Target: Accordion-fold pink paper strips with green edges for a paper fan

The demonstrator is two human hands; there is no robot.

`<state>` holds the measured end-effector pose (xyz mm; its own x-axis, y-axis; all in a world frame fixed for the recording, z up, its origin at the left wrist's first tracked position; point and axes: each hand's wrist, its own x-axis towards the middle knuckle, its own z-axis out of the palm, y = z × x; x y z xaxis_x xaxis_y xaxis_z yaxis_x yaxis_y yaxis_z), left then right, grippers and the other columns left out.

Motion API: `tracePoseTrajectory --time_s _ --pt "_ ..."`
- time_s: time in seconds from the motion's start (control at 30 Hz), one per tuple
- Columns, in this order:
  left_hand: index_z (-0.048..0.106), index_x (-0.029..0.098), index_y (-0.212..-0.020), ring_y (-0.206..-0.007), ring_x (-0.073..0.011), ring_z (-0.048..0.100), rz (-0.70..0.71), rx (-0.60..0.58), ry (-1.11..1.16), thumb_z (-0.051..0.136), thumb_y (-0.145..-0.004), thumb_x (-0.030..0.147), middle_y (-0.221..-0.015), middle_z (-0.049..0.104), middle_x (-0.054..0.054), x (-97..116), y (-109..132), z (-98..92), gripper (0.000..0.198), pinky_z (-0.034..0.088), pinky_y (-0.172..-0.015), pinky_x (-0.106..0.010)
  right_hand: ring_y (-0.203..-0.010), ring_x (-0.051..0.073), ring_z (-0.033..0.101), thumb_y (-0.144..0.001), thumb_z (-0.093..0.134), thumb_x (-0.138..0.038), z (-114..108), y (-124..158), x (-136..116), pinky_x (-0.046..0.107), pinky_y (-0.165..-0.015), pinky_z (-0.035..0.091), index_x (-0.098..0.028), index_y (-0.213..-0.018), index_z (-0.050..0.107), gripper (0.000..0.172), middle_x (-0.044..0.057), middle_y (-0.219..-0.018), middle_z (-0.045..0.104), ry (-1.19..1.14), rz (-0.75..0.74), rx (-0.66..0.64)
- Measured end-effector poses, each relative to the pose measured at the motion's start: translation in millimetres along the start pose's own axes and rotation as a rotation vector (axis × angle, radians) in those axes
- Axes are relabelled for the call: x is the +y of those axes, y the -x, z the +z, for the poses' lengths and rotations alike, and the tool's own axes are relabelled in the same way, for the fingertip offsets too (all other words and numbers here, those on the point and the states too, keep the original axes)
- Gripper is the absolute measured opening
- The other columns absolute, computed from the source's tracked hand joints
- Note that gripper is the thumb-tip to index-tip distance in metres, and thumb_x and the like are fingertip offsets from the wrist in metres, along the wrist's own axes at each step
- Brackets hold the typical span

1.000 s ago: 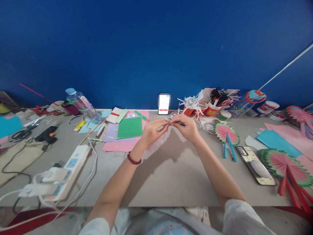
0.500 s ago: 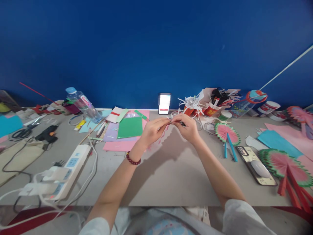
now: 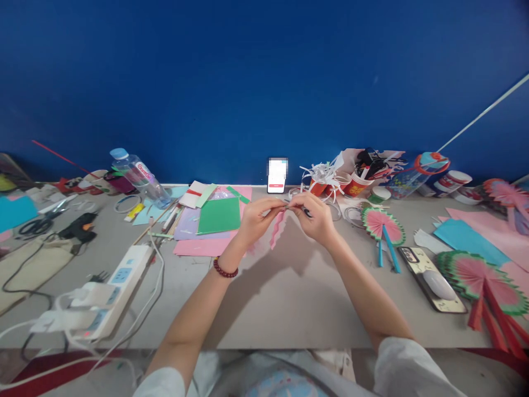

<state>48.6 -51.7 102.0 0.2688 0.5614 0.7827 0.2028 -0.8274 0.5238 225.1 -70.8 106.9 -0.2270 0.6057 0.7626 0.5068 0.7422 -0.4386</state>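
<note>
Above the middle of the table my left hand (image 3: 261, 216) and my right hand (image 3: 313, 216) meet at their fingertips, both closed in a pinch. From the left fingertips a narrow pink paper strip (image 3: 277, 230) with wavy edges hangs down. What the right fingers pinch is tiny and mostly hidden; it lies right at the strip's upper end. A small dark thing (image 3: 306, 212) shows at the curled right fingers, too little of it to name. Paler pink paper (image 3: 257, 246) is partly seen beneath my left wrist.
A lit phone (image 3: 276, 175) leans on the blue wall ahead. Coloured paper sheets (image 3: 219, 215), a bottle (image 3: 142, 177) and a power strip (image 3: 119, 286) lie left. On the right are paper cups (image 3: 356, 186), round pleated fans (image 3: 383, 226) and another phone with a mouse (image 3: 438, 284).
The pink strip now hangs lower and shows more plainly below the left fingers. Both hands stay in nearly the same place, their fingers slightly shifted.
</note>
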Motion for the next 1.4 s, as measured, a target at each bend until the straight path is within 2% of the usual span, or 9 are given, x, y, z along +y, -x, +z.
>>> tracePoseTrajectory --time_s 0.2,0.27,0.37,0.47,0.7,0.87,0.97,1.4 --pt "0.071 0.019 -0.085 -0.081 -0.0140 0.067 -0.148 0.020 0.181 0.060 -0.087 0.026 -0.085 0.072 -0.006 1 -1 0.6 0.013 0.056 -0.072 -0.027 -0.079 0.018 0.060 -0.089 0.049 -0.018 0 -2 -5 0.033 -0.071 0.049 -0.023 -0.087 0.057 0.010 0.005 -0.079 0.063 0.022 -0.033 0.012" --pt "0.070 0.017 -0.089 -0.082 -0.0139 0.067 -0.172 -0.001 0.214 0.059 -0.087 0.029 -0.090 0.072 -0.007 3 -2 -0.1 0.016 0.057 -0.073 -0.027 -0.080 0.018 0.060 -0.089 0.049 -0.017 0 -2 -5 0.032 -0.071 0.049 -0.023 -0.088 0.057 0.009 0.005 -0.081 0.063 0.030 -0.048 0.013" --pt "0.069 0.017 -0.097 -0.085 -0.0155 0.067 -0.210 -0.061 0.195 0.068 -0.080 0.033 -0.098 0.071 -0.009 9 -3 -1.2 0.024 0.058 -0.075 -0.028 -0.083 0.018 0.060 -0.089 0.050 -0.017 -1 -1 -4 0.032 -0.072 0.050 -0.023 -0.091 0.058 0.010 0.006 -0.086 0.064 0.045 -0.053 0.000" --pt "0.069 0.018 -0.098 -0.089 -0.0166 0.068 -0.233 -0.084 0.132 0.068 -0.080 0.029 -0.100 0.072 -0.008 13 -5 -1.6 0.022 0.058 -0.078 -0.029 -0.083 0.019 0.061 -0.090 0.050 -0.020 -2 -2 -4 0.032 -0.071 0.049 -0.023 -0.090 0.060 0.011 0.005 -0.086 0.066 0.043 -0.027 -0.009" --pt "0.072 0.016 -0.092 -0.082 -0.0155 0.070 -0.241 -0.066 0.094 0.060 -0.083 0.015 -0.093 0.074 -0.007 10 -4 -2.1 0.014 0.058 -0.072 -0.025 -0.077 0.017 0.062 -0.087 0.059 -0.026 -5 -6 -1 0.030 -0.069 0.050 -0.021 -0.088 0.064 0.007 0.004 -0.082 0.068 -0.090 0.085 -0.013" --pt "0.073 0.018 -0.093 -0.086 -0.0163 0.069 -0.286 -0.058 0.099 0.060 -0.083 0.016 -0.095 0.074 -0.007 7 -4 -4.7 0.017 0.057 -0.076 -0.026 -0.091 0.022 0.063 -0.081 0.067 -0.038 -7 -6 8 0.036 -0.083 0.050 -0.022 -0.093 0.066 0.020 0.007 -0.092 0.070 -0.062 0.127 -0.061" --pt "0.074 0.019 -0.093 -0.086 -0.0163 0.069 -0.296 -0.072 0.121 0.061 -0.083 0.016 -0.094 0.074 -0.006 6 -5 -5.7 0.016 0.057 -0.078 -0.027 -0.097 0.023 0.063 -0.082 0.065 -0.038 -6 -5 12 0.040 -0.088 0.048 -0.023 -0.094 0.067 0.020 0.007 -0.095 0.071 -0.028 0.128 -0.070" --pt "0.075 0.018 -0.087 -0.082 -0.0175 0.070 -0.386 -0.071 0.209 0.066 -0.081 0.028 -0.090 0.075 -0.007 7 -6 -5.9 0.015 0.057 -0.076 -0.028 -0.079 0.018 0.066 -0.082 0.066 -0.027 -1 -4 7 0.031 -0.075 0.051 -0.021 -0.081 0.068 0.006 0.003 -0.082 0.073 -0.050 0.185 -0.073"
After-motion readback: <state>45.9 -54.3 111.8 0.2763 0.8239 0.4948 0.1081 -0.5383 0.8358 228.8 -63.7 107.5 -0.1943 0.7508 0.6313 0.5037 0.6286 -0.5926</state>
